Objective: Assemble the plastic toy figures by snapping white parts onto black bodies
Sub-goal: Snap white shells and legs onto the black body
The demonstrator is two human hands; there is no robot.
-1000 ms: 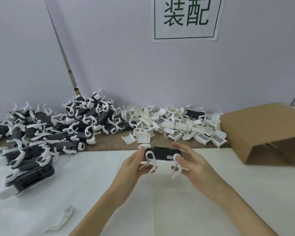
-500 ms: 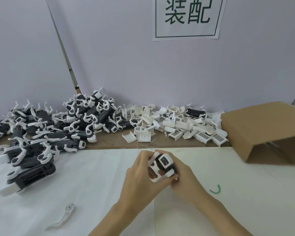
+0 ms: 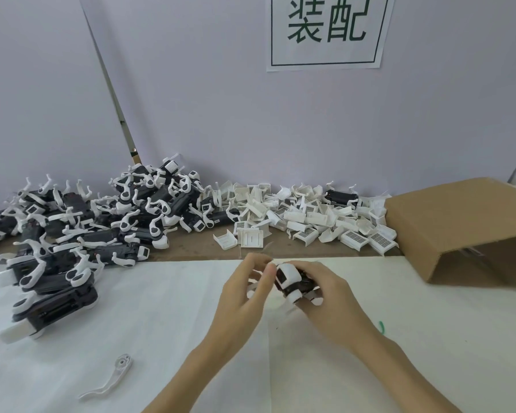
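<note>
Black plastic toy body with a white cap (image 3: 291,281) sits gripped in our curled right hand (image 3: 331,296), just beside the brown cardboard box (image 3: 459,225), while our left hand (image 3: 245,293) pinches its end.

The toy figure (image 3: 292,283) in my grip is smooth plastic, black body and slightly glossy white cap. The sheet (image 3: 161,308) under it looks matt white; the box (image 3: 459,222) is plain matt cardboard.

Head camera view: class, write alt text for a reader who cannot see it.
Two hands, left hand and right hand, hold a black toy figure with white parts above a white table. Behind lie a pile of assembled figures, loose white parts and a cardboard box.
</note>
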